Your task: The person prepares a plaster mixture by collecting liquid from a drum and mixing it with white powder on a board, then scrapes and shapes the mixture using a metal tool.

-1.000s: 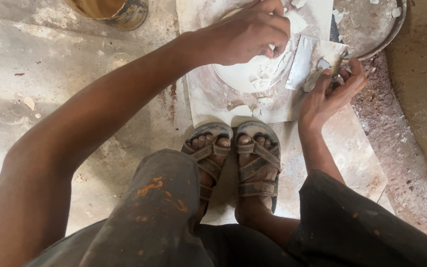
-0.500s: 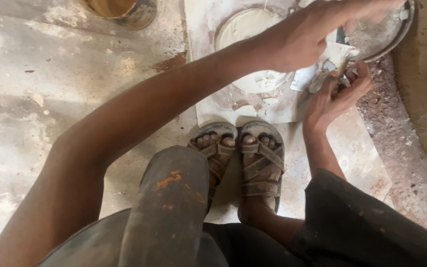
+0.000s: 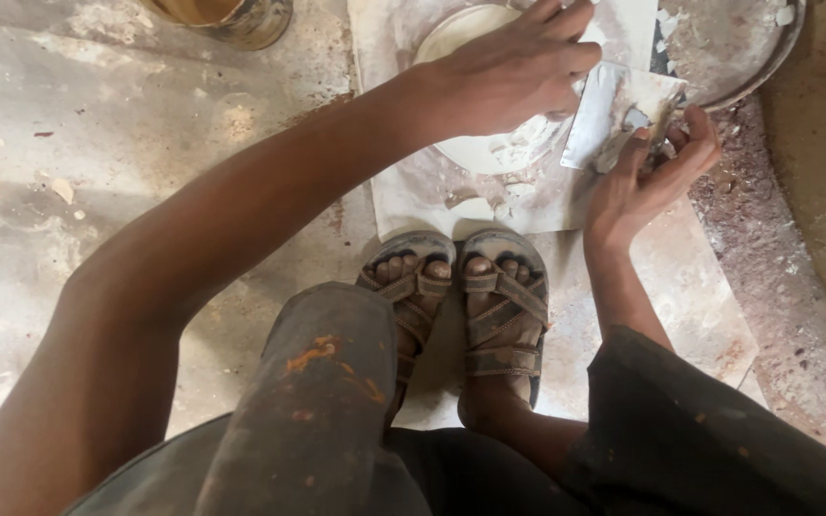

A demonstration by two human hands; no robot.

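Note:
My left hand reaches across and rests on a round white disc of plaster-like paste lying on a pale slab; its fingers curl down onto the paste near a flat metal scraper blade. My right hand is palm up just right of the blade, fingers curled around the scraper's handle end. Whether the left hand grips anything is hidden under its knuckles. My sandalled feet stand on the slab just below the disc.
A round metal pan dusted with white bits sits at the top right. A brown container's base stands at the top left. Dusty concrete floor spreads left; rough dirt lies right. My stained trouser knees fill the bottom.
My left hand has drawn back from the top right onto the white disc. The right hand stays by the scraper, and the view has shifted slightly.

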